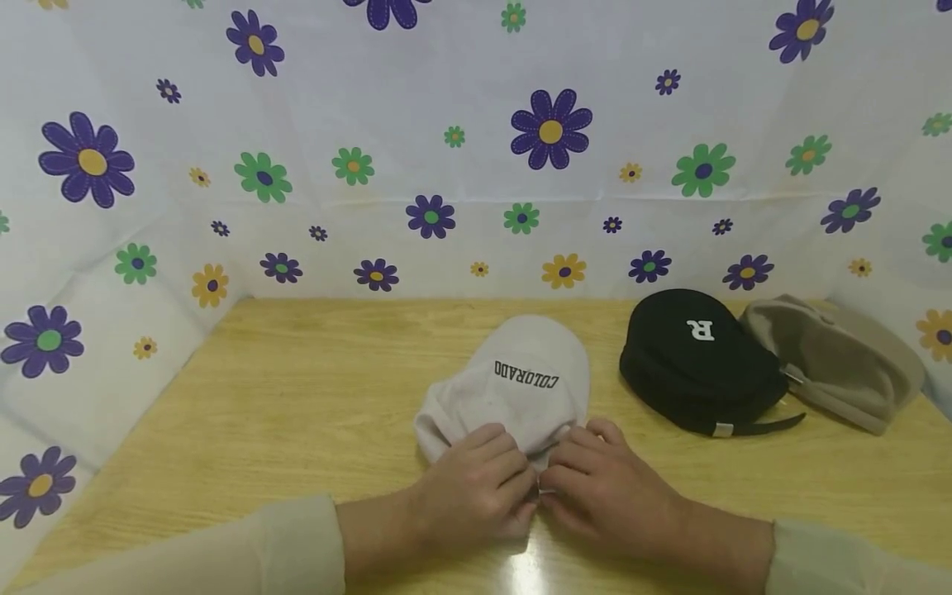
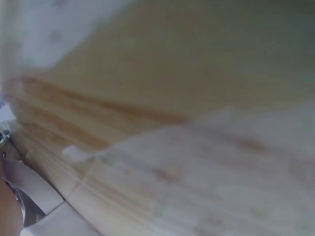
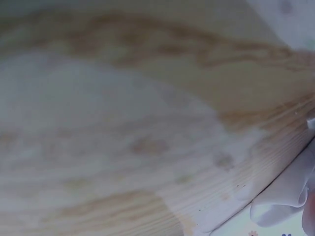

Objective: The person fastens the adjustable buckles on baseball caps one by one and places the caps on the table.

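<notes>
A pale off-white baseball cap (image 1: 531, 347) with COLORADO in dark letters, upside down in the head view, lies at the middle of the table with its brim pointing away. My left hand (image 1: 479, 483) and right hand (image 1: 613, 487) meet at its near edge, fingers curled, pinching the back strap between them. A small light piece of the strap (image 1: 546, 492) shows in the gap; the fingers hide the rest. At the left wrist view's lower left corner a pale strap (image 2: 34, 187) appears; the right wrist view shows the cap's pale fabric (image 3: 280, 199) at its lower right.
To the right sits a black cap (image 1: 687, 355) with a white letter R, its strap (image 1: 769, 426) and metal buckle lying toward me. Against it leans a tan cap (image 1: 840, 355). Flowered white cloth (image 1: 446, 99) walls the back and sides of the wooden table (image 1: 297, 397).
</notes>
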The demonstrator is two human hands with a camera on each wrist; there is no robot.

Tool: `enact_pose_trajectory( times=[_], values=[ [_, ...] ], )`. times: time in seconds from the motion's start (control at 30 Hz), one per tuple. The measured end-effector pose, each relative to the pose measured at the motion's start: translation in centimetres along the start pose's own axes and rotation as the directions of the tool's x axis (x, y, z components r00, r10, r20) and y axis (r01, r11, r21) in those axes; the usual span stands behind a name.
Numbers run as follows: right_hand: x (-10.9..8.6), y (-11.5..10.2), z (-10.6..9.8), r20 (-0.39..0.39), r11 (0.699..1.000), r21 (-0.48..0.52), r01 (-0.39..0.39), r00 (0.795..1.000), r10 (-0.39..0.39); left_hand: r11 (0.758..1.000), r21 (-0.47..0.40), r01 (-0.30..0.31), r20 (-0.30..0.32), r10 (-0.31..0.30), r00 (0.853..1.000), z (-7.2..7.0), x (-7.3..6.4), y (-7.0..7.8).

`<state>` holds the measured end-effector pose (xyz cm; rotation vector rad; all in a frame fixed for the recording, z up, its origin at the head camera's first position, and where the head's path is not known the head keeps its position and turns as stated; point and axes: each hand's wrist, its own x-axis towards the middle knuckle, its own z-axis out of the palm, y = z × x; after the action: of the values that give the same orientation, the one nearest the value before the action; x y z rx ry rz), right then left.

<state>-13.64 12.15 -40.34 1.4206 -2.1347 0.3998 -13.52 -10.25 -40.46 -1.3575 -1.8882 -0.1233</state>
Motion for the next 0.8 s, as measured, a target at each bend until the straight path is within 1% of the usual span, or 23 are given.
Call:
enact_pose_trajectory(
  times=[0.2,0.37,0.53,0.8],
  values=[
    [0.05,0.12,0.06,-0.010,0.999,0.024,0.043,0.999,-0.042,1.000,0.016,-0.016,0.008,0.016,1.000,0.00,0.02,0.15],
    [0.13,0.22,0.05,-0.022,0.998,0.043,0.055,0.998,-0.054,1.000,0.019,-0.010,0.028,0.009,1.000,-0.03,0.07,0.25],
    [0.11,0.22,0.03,-0.026,0.997,0.046,0.058,0.998,-0.057,1.000,0.018,-0.008,0.038,0.007,0.999,-0.06,0.07,0.32],
    [0.03,0.26,-0.11,-0.005,0.999,0.035,0.039,0.999,-0.039,1.000,0.027,-0.005,0.029,0.004,1.000,0.02,0.05,0.34]
  ],
)
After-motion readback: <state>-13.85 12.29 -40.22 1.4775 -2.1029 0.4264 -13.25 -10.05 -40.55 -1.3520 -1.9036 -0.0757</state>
